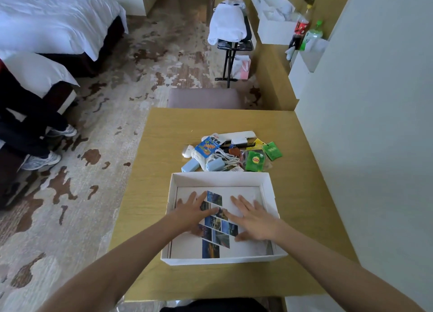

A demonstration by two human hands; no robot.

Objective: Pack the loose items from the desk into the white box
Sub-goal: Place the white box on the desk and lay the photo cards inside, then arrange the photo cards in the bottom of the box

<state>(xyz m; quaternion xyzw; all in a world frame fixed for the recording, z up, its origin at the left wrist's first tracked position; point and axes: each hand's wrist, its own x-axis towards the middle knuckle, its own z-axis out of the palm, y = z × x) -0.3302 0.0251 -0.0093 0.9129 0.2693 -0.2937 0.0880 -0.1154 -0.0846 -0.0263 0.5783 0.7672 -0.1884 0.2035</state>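
The white box (269, 194) sits open on the wooden desk (164, 147), near its front edge. Flat on the box floor lies a white sheet printed with blue photo tiles (216, 239). My left hand (189, 214) and my right hand (254, 216) both press flat on that sheet, fingers spread, holding nothing. Beyond the box lies a pile of loose items: a blue snack packet (207, 146), two light-blue chargers (190, 165) with a white cable (226, 158), green tea sachets (255, 160), a white mouse-like object (187, 151) and a long white case (239, 135).
A padded chair back (206, 98) stands at the desk's far edge. A wall (375, 124) runs along the right. Beds (46, 18) and a seated person's legs (35, 133) are at the left. A luggage stand with a white bundle (228, 25) and drink bottles (302, 27) are further back.
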